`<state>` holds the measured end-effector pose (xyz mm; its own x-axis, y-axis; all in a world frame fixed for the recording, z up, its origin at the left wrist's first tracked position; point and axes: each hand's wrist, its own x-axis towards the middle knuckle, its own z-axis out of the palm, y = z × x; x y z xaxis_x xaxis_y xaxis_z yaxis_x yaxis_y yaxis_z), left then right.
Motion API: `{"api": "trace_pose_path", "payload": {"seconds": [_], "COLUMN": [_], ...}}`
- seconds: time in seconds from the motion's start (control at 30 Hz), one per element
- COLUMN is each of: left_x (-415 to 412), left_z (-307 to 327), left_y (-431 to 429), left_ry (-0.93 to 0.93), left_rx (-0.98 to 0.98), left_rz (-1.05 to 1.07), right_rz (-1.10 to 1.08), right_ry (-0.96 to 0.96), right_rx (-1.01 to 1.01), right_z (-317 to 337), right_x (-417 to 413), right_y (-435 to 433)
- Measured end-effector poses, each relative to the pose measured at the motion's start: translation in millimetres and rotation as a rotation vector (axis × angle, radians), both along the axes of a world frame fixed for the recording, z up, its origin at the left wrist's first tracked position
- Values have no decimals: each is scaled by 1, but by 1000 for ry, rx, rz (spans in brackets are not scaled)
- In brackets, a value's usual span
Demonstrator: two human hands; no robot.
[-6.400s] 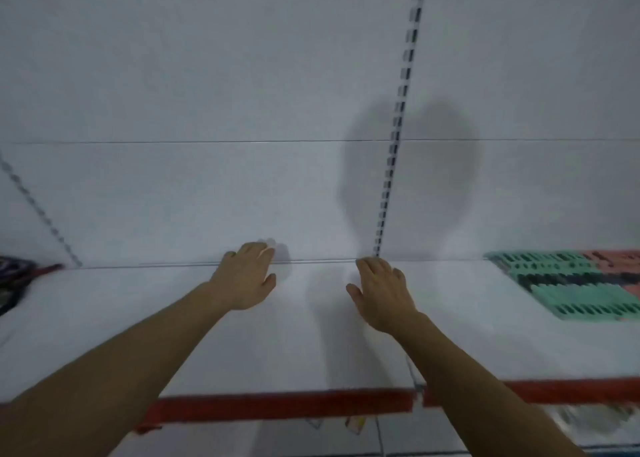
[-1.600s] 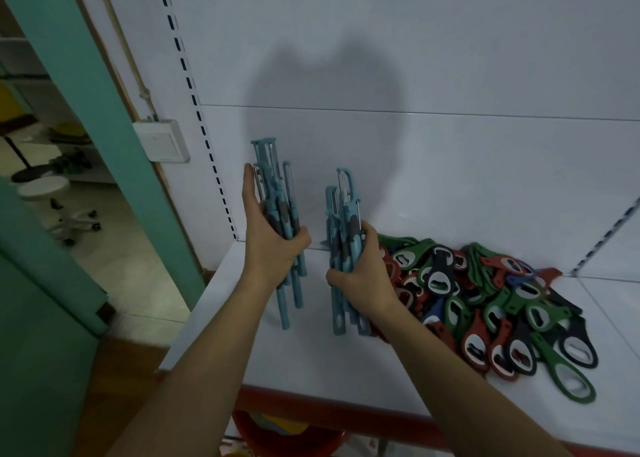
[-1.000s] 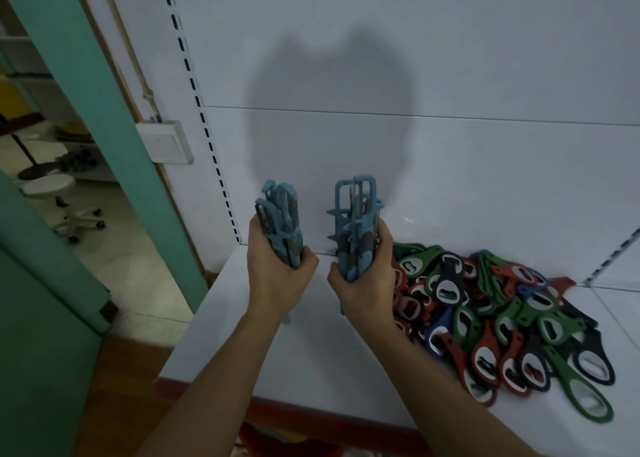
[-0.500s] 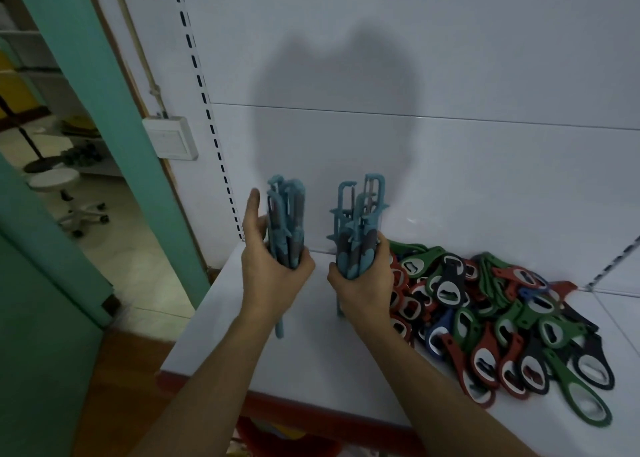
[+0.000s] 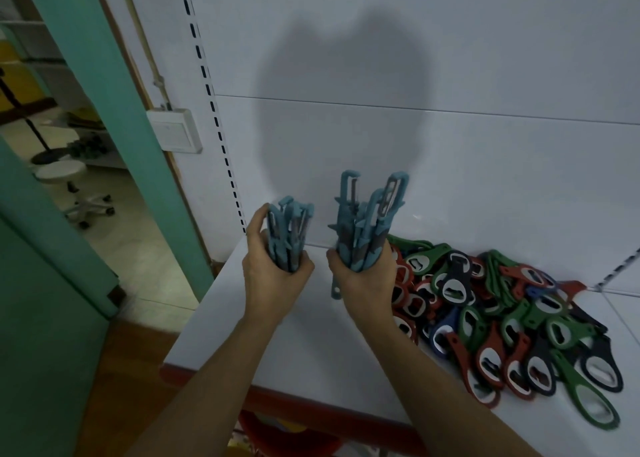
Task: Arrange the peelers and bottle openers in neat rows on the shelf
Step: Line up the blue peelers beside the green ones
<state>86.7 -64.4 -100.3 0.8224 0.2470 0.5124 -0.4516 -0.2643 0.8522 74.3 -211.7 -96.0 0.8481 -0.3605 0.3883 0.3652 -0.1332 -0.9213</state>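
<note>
My left hand [image 5: 272, 280] grips a bundle of several teal peelers [image 5: 290, 229], held upright above the left end of the white shelf [image 5: 304, 345]. My right hand [image 5: 363, 283] grips a second, looser bundle of teal peelers [image 5: 367, 221], their heads fanned out upward and one handle tip poking out below the fist. A heaped pile of green, red, black and blue bottle openers [image 5: 512, 321] lies on the shelf just right of my right hand, spreading toward the front right.
The shelf has a red front edge [image 5: 311, 404] and a white back panel with a slotted upright [image 5: 211, 103]. Left of the shelf stand a teal door frame [image 5: 104, 110], a wall switch [image 5: 175, 134] and a stool [image 5: 65, 176] on the floor beyond.
Both hands have kept their peeler bundles and stayed close together over the shelf's left end. The left bundle has sunk lower in the fist; the right bundle has fanned out more.
</note>
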Motion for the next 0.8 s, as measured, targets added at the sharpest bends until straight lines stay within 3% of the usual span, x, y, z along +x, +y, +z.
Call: {"api": "trace_pose_path", "payload": {"seconds": [0.1,0.27,0.53,0.67,0.8], "left_x": [6,5,11,7,1], "left_z": [-8,-19,17,51,72], "left_y": [0,0,-16,-62,-140], "left_ry": [48,231,136,33,-2], "left_rx": [-18,145,62,222,360], "left_rz": [44,29,-62,-224,-372], "right_rz": [27,100,162,110,-32], "right_ry": [37,157,119,47,126], "right_rx": [-4,-39,4,-103,-209], "right_z": [-1,-14,26,58,72], "right_x": [4,4,1,-12,-41], "right_y": [-1,-2,-39,-104,-205]}}
